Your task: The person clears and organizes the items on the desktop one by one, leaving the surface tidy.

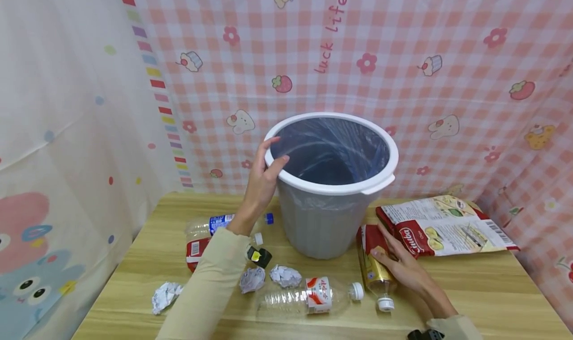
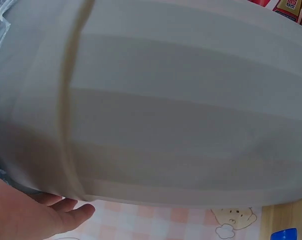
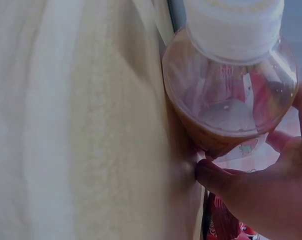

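Observation:
A grey trash bin (image 1: pixel 320 225) with a white rim and a clear plastic liner stands at the back of the table. My left hand (image 1: pixel 261 180) holds its rim on the left side, thumb over the edge; in the left wrist view the bin's grey wall (image 2: pixel 191 110) fills most of the picture, with the fingers (image 2: pixel 73 217) at its lower left. My right hand (image 1: pixel 405 265) grips a plastic bottle (image 1: pixel 376 268) with a red and gold label and white cap (image 3: pixel 236 27). This bottle lies on the table just right of the bin, cap towards me.
A clear bottle (image 1: pixel 319 295) lies in front of the bin, beside several crumpled papers (image 1: pixel 286 276). More bottles, one blue-labelled (image 1: pixel 219 223), lie left, partly behind my left sleeve. A flat red and white snack bag (image 1: pixel 456 230) lies at the right. Patterned cloth (image 1: pixel 335 81) hangs behind.

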`<state>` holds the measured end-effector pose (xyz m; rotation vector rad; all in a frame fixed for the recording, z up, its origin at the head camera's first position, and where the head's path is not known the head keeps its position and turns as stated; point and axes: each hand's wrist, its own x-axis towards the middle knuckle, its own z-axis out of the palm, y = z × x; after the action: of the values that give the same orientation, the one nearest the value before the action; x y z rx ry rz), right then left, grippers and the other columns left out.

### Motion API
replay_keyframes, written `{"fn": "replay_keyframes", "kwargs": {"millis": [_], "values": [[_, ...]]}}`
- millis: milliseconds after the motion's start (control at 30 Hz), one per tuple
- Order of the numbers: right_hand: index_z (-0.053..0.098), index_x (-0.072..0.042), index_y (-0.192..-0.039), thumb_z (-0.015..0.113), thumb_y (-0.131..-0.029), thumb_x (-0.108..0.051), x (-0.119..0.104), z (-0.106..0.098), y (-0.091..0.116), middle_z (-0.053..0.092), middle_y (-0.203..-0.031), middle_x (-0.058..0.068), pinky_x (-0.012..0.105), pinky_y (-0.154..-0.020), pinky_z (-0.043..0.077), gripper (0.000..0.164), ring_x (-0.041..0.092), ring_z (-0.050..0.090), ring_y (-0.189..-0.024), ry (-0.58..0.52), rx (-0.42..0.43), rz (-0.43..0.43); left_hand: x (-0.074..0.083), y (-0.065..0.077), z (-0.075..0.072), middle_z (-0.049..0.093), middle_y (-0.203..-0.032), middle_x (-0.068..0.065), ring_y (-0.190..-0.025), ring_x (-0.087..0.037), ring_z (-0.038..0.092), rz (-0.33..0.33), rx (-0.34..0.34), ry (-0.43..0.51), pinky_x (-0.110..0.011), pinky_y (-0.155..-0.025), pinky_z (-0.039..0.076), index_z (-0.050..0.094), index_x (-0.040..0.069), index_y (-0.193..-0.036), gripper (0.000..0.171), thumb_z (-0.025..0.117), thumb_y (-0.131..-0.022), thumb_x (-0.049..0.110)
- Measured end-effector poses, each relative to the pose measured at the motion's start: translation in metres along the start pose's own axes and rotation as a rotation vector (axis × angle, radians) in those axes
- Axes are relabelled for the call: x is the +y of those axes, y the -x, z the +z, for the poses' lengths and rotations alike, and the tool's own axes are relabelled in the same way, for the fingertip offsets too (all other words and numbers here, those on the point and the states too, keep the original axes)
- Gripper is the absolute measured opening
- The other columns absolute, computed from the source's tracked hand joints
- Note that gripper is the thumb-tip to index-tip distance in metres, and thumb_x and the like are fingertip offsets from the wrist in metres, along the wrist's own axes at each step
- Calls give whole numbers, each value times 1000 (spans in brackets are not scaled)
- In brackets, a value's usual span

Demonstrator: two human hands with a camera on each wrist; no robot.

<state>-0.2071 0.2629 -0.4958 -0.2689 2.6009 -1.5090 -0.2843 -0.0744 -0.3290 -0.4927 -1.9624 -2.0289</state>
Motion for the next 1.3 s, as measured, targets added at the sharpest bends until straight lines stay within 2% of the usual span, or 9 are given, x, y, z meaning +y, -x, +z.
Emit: {"fn": "replay_keyframes", "kwargs": {"millis": [200,367,600,733,900,1033,1133,1200,1300], "values": [[13,-35,-158,55,-100,-42,-1,2,1,13,-164,20,63,-110,25,72,43,34,-138,-11,16,31,0,-1,2,32,-155,-9,-142,-29,34,3,18,-5,-40,-116,29,41,6,-144,52,56,-95,17],[14,-38,-158,54,-100,-43,-3,3,2,17,-162,21,60,-110,27,70,41,38,-136,-15,28,52,-1,-2,3,32,-154,-10,-140,-29,35,-2,39,-24,-40,-115,28,43,6,-142,52,56,-93,18],[14,-31,-159,55,-101,-38,-7,4,2,38,-150,30,40,-98,42,72,34,56,-121,-45,33,62,0,-1,3,36,-150,-11,-138,-34,37,0,55,-20,-39,-114,30,44,6,-139,49,55,-92,16],[15,-29,-159,57,-100,-34,-7,5,1,39,-149,31,30,-92,46,73,34,59,-118,-112,34,67,0,-1,4,37,-149,-11,-137,-35,38,11,62,-15,-38,-113,30,44,5,-137,48,54,-91,14],[17,-22,-159,59,-100,-31,-7,6,-1,39,-149,31,26,-88,48,74,38,58,-120,-143,53,64,-2,-1,4,38,-148,-12,-136,-35,39,24,70,-27,-38,-113,30,45,3,-136,48,53,-90,14],[20,-18,-159,59,-99,-36,-9,4,0,34,-154,28,40,-100,45,74,45,51,-127,-74,86,58,-4,-1,4,37,-149,-14,-137,-36,38,35,67,-32,-39,-113,30,45,2,-135,47,53,-90,14],[20,-18,-159,59,-99,-39,-11,2,1,27,-158,26,44,-101,43,74,47,46,-131,-50,94,64,-5,-1,5,37,-149,-16,-137,-36,38,36,65,-28,-39,-113,30,45,2,-134,46,52,-90,14],[19,-18,-159,59,-99,-39,-12,0,1,26,-159,24,41,-99,44,74,46,47,-131,-52,95,72,-5,0,5,37,-149,-16,-137,-37,38,38,65,-23,-39,-113,30,45,2,-134,45,52,-91,13],[18,-19,-159,58,-99,-40,-16,-2,1,22,-160,24,50,-107,38,75,47,41,-135,-55,99,78,-4,0,5,37,-149,-16,-138,-36,37,36,68,-25,-39,-114,30,45,3,-133,44,52,-91,13]]}}
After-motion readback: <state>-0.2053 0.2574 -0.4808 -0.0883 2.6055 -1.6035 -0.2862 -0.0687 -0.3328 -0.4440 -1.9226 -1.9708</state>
